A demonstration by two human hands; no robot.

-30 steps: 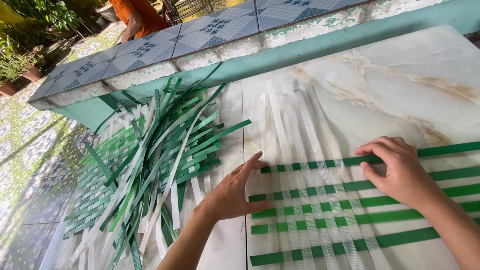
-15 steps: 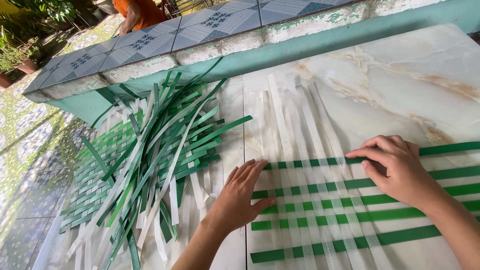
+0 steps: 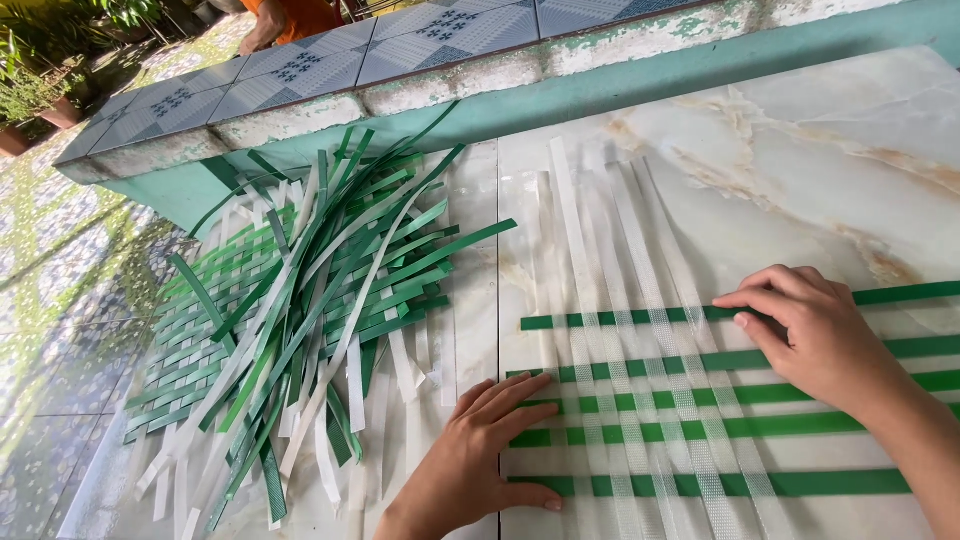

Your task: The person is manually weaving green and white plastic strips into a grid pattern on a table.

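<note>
A partly woven mat [image 3: 660, 400] of green horizontal strips and translucent white vertical strips lies on the marble tabletop [image 3: 800, 160]. My left hand [image 3: 475, 455] rests flat with fingers apart on the mat's left edge, touching the green strip ends. My right hand [image 3: 810, 335] lies over the mat's right part, its fingertips pressing on the topmost green strip [image 3: 620, 319]. Neither hand lifts anything.
A loose heap of green and white strips [image 3: 320, 290] lies left of the mat, over another woven piece [image 3: 175, 360]. A tiled ledge [image 3: 400, 45] runs along the back. A person in orange [image 3: 290, 15] is beyond it, with potted plants [image 3: 40, 90] at far left.
My left hand has slid right and down onto the mat's left edge. My right hand has stayed on the top green strip. The view has shifted slightly.
</note>
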